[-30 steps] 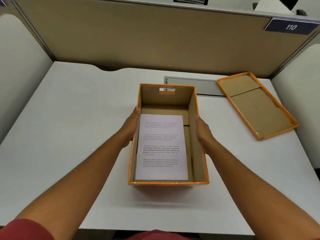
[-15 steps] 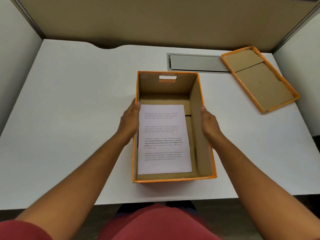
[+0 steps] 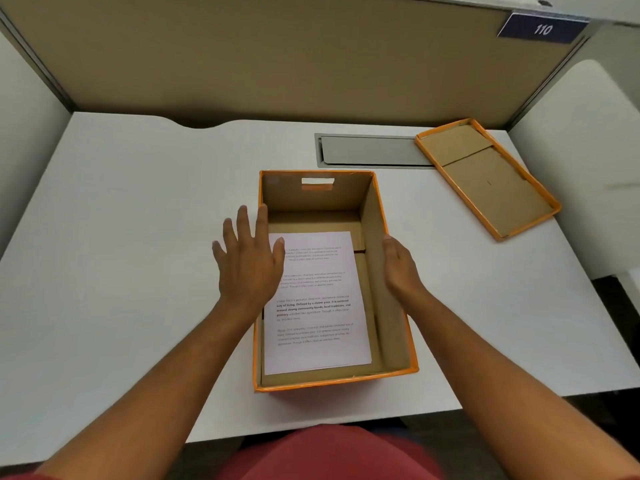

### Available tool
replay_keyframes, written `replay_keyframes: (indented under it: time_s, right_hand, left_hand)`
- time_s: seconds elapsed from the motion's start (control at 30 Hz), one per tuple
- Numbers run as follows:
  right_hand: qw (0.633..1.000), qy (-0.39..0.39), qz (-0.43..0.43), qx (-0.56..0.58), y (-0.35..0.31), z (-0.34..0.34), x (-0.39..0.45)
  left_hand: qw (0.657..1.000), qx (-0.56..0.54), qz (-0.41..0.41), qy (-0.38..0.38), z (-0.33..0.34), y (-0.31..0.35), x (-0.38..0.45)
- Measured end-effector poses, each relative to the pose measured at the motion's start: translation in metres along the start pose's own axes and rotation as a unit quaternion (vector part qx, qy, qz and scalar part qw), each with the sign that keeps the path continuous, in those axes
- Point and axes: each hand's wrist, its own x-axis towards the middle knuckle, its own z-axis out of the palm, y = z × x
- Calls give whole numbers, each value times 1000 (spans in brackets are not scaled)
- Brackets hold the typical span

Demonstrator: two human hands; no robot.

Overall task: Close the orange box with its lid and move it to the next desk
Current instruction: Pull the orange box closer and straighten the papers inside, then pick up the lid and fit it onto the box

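Note:
The orange box (image 3: 394,299) stands open in the middle of the white desk, with a printed sheet of paper (image 3: 317,327) flat on its bottom. Its lid (image 3: 485,178) lies upside down at the back right, brown inside facing up, apart from the box. My left hand (image 3: 247,263) hovers over the box's left wall, palm down with fingers spread, holding nothing. My right hand (image 3: 401,268) rests against the outside of the box's right wall, fingers together and not wrapped around it.
A grey cable hatch (image 3: 370,150) is set into the white desk (image 3: 138,237) behind the box, its right end under the lid. Beige partitions wall the desk at back and sides. A sign reading 110 (image 3: 542,29) hangs at top right.
My left hand has lifted off the box's left wall and spread open above it. The right hand stays on the right wall. The camera tilted back up.

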Motion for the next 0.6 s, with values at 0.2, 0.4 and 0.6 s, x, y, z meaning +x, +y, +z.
replay_keyframes:
  time_s: [0.2, 0.4, 0.6]
  right_hand:
    - [999, -10, -32, 41, -3, -13, 0]
    - [998, -4, -62, 4, 29, -107, 62]
    - [959, 30, -65, -275, 102, -222, 172]
  left_hand:
    - [984, 35, 171, 15, -1, 92, -9]
    - [962, -135, 229, -58, 42, 230, -5]
    - [947, -224, 141, -181, 103, 327, 10]
